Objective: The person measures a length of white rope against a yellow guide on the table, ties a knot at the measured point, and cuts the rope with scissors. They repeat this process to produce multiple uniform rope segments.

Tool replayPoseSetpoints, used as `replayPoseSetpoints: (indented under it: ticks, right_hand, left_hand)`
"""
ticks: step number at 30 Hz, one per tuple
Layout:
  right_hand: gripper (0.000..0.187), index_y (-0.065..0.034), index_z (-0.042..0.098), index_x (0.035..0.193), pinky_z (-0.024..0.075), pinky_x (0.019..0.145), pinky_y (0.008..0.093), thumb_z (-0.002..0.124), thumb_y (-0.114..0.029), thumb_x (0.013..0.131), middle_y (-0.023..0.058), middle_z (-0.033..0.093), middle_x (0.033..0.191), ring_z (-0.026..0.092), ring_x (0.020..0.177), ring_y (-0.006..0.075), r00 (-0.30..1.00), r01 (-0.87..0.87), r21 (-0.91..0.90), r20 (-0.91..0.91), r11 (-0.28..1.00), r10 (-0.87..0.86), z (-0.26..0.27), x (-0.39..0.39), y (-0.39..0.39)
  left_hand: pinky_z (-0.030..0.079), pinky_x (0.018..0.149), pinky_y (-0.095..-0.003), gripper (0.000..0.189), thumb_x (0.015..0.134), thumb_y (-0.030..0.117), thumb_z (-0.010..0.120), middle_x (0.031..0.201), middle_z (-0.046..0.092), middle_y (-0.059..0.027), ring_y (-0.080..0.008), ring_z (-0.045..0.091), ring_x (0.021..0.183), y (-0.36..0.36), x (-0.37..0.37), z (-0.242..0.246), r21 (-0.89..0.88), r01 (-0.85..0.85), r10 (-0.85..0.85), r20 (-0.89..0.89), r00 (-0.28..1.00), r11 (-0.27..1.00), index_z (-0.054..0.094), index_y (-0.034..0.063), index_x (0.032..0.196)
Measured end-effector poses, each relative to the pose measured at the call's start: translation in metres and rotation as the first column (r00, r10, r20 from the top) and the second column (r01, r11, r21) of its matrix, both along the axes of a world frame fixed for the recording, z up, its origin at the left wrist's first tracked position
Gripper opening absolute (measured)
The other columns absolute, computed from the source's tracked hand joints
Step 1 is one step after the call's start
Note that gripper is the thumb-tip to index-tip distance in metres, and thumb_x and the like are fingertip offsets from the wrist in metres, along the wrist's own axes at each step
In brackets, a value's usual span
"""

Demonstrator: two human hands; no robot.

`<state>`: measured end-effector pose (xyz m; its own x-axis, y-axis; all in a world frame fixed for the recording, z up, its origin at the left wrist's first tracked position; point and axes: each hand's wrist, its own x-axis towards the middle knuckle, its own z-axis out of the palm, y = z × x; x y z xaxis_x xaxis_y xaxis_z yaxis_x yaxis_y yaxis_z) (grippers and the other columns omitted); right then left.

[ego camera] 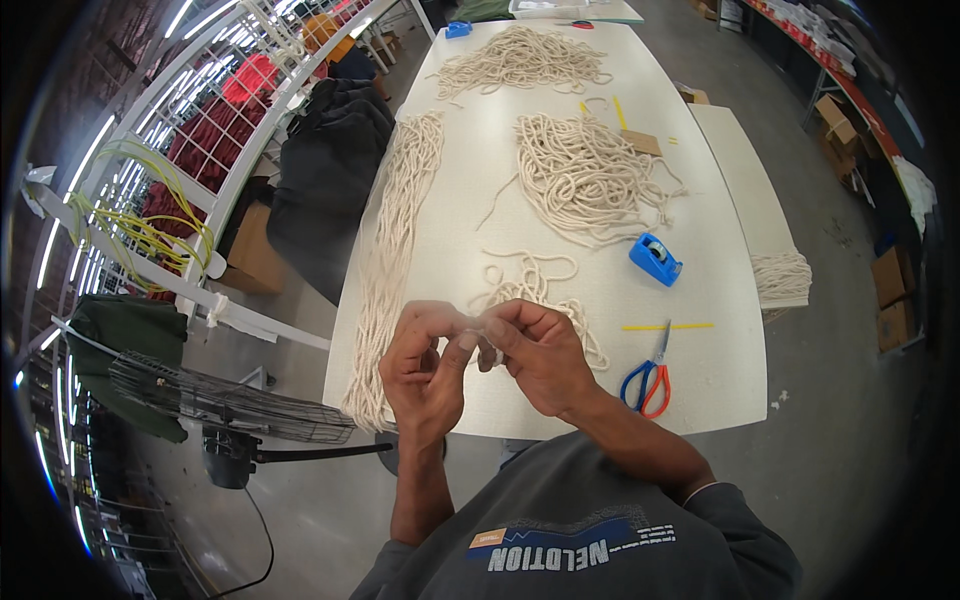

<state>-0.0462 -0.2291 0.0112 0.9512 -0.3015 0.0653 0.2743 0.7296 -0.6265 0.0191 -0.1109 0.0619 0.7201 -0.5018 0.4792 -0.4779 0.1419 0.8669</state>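
Note:
My left hand [427, 367] and my right hand [540, 352] meet over the near part of the table, thumbs and forefingers pinched together. Between the fingertips is a short pale bit of cord [498, 358]; the fingers mostly hide it, and I cannot tell whether tape is on it. Just beyond, a small loose heap of cream cord [531, 283] lies on the white tabletop [465, 217]. Right of my right hand rest scissors [651, 379] with one blue and one red handle, blades pointing away. A yellow strip [694, 326] lies across their tip. Farther off sits a blue tape dispenser [654, 259].
Long cords [397, 262] run down the table's left side. Two larger cord heaps [585, 180] [525, 60] lie farther back, with a piece of cardboard [641, 142] by the nearer one. A wire-caged fan [232, 394] and white rack [255, 300] stand left.

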Motion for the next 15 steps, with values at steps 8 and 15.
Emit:
replayPoseSetpoints:
  ticks: [8,15]
  right_hand:
    - [0.015,0.0003,0.061,0.101,0.0478,0.069,0.0244,0.064,-0.014,0.097,0.0042,0.063,0.087,0.059,0.076,0.0111,0.998,0.028,0.008,0.055,1.000,-0.028,0.005,-0.002,0.007]
    - [0.011,0.0013,0.057,0.102,0.0429,0.077,0.0224,0.064,0.000,0.093,0.0041,0.055,0.097,0.052,0.083,0.0094,0.841,0.540,-0.468,0.321,0.699,-0.435,0.004,-0.005,0.008]
  left_hand:
    - [0.044,0.072,-0.0234,0.011,0.088,-0.004,0.067,0.099,0.056,-0.0061,-0.0110,0.055,0.084,0.001,-0.003,0.008,-0.032,0.076,-0.078,-0.081,0.994,0.997,0.067,-0.0015,0.098]
    - [0.047,0.082,-0.0247,0.012,0.085,-0.007,0.070,0.099,0.060,-0.0033,-0.0093,0.056,0.092,-0.004,-0.008,-0.004,-0.180,0.113,-0.162,-0.290,0.943,0.977,0.065,-0.0021,0.095]
